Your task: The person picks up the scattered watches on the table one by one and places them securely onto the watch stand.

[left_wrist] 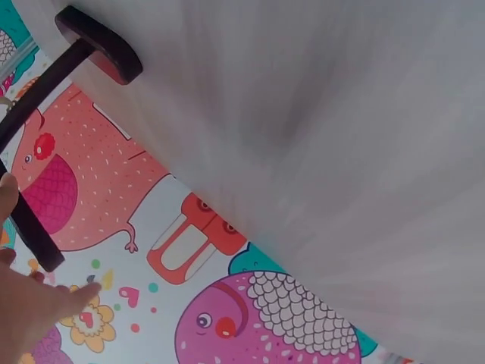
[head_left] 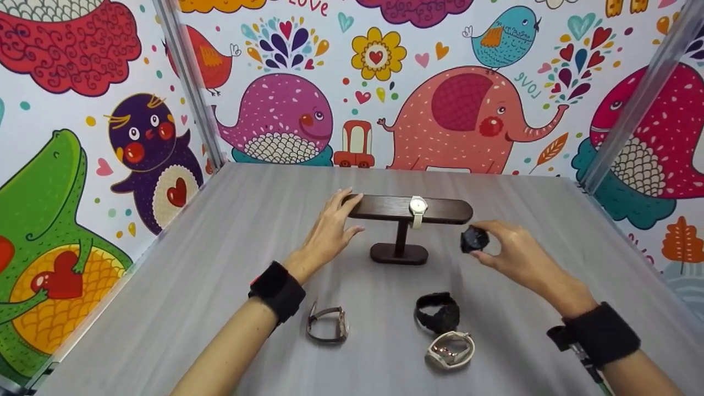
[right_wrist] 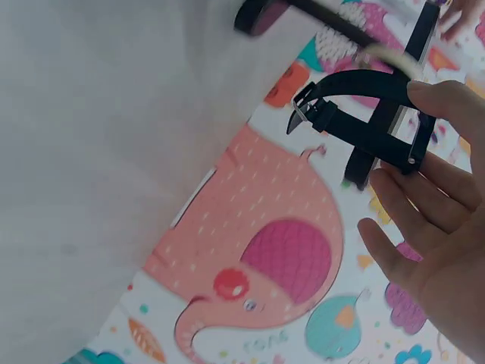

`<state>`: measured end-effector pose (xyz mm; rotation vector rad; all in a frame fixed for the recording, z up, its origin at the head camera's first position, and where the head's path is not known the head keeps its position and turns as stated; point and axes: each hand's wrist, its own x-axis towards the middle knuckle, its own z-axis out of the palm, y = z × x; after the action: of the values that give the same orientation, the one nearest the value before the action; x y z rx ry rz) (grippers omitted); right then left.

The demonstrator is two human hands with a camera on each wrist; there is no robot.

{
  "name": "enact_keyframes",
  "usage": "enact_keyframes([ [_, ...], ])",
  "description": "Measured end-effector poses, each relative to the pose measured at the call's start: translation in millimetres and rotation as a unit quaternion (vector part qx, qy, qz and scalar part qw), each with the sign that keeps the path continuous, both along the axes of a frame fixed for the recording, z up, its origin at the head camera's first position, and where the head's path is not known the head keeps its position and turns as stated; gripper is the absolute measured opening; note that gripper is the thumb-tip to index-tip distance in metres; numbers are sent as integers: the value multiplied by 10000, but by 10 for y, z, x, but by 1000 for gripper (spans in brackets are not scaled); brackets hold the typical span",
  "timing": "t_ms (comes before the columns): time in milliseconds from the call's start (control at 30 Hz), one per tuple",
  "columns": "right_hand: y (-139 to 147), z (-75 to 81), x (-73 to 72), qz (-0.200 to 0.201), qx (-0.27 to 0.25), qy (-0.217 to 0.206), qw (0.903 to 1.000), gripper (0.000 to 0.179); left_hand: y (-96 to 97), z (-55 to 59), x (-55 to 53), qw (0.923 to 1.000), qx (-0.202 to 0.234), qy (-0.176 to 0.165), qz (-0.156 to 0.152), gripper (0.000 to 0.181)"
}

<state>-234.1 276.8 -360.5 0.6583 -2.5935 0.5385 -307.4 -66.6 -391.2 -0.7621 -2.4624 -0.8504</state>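
Observation:
A dark wooden T-shaped watch stand [head_left: 379, 205] stands upright on the table, a white wristwatch [head_left: 418, 205] strapped around its bar right of the middle. The fingertips of my left hand [head_left: 329, 226] rest at the bar's left end, fingers extended and thumb apart below it. Off the bar's right end, my right hand [head_left: 517, 250] pinches a black wristwatch [head_left: 474, 239] between thumb and fingers, its face toward the head camera. In the right wrist view, the buckled strap of this black watch [right_wrist: 356, 136] forms a closed loop and overlaps the stand.
On the table [head_left: 231, 352] nearer me lie a brown-strapped watch [head_left: 328, 325], another black watch [head_left: 440, 313] and a cream watch [head_left: 451, 351], the last two close together. Printed panels with cartoon animals [head_left: 451, 132] border the table's back and sides.

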Motion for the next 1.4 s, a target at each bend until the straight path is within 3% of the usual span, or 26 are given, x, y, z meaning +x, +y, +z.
enact_keyframes([
  [167,178,100,-94,-147,107,-363,9992,45,-19,20,-41,9997,-22,-207,-146,55],
  [433,236,236,-252,-281,340,-870,9952,47,-22,9,-69,9994,-83,-37,-334,47],
  [633,189,308,-343,-249,394,-1095,9929,47,-29,-6,-71,9992,-231,181,-273,41],
  [933,103,288,-461,-77,426,-1213,9917,47,-3,22,-86,9989,-219,201,-371,39],
  [1400,-24,190,-606,105,195,-1009,9947,46,0,76,-125,9982,-188,120,-564,39],
])
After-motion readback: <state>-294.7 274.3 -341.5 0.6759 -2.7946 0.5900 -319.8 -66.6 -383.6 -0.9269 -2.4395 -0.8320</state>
